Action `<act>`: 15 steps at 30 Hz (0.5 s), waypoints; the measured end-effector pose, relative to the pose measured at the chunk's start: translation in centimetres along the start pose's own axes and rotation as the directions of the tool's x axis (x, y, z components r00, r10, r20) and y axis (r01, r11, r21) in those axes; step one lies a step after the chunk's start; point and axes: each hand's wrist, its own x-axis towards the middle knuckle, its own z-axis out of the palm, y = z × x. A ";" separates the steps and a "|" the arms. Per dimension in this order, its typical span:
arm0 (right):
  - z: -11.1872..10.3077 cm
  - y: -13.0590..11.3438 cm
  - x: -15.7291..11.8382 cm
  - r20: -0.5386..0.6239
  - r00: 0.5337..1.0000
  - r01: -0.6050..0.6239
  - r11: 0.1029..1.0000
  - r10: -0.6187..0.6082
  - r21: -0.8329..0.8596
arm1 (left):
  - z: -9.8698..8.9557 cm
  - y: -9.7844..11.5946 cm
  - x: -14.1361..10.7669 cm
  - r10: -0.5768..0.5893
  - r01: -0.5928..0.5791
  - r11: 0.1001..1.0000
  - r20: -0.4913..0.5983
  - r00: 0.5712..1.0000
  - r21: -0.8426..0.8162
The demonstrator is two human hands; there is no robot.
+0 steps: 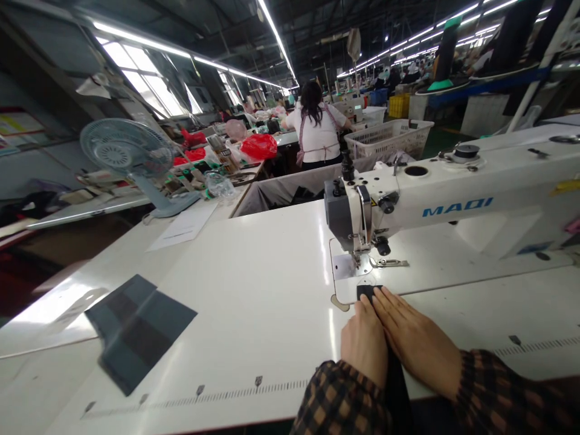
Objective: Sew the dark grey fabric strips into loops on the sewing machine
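Observation:
A narrow black piece of fabric (370,292) lies at the front edge of the sewing machine's bed, and its length runs down between my hands toward my lap. My left hand (364,338) is closed on it, fingertips close together at its left side. From the right, my right hand (413,339) presses on the same fabric with its fingers held together; its thumb is hidden. The white sewing machine (435,208) stands just beyond my fingertips. Its needle and presser foot (360,261) are a short way ahead of the fabric, apart from it.
A dark, creased cut piece (138,332) lies on the white table (263,272) at the left. Behind it are a paper sheet (183,226) and a fan (129,157). A person (317,130) sits ahead beside a white basket (389,139). A printed ruler (254,389) edges the table.

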 end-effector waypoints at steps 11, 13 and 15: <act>-0.3 0.7 -0.5 0.054 0.998 0.019 0.996 -0.023 0.086 | -0.4 -0.6 0.6 0.087 -0.086 0.996 0.031 0.996 -0.020; -0.4 0.8 -0.5 0.074 0.997 0.029 0.998 -0.033 0.062 | -0.6 -0.3 0.6 0.058 -0.057 0.998 0.064 0.996 -0.017; -0.4 1.0 -0.3 0.087 0.995 0.050 0.998 -0.053 0.041 | -0.8 0.1 0.7 0.031 -0.029 0.999 0.084 0.996 -0.020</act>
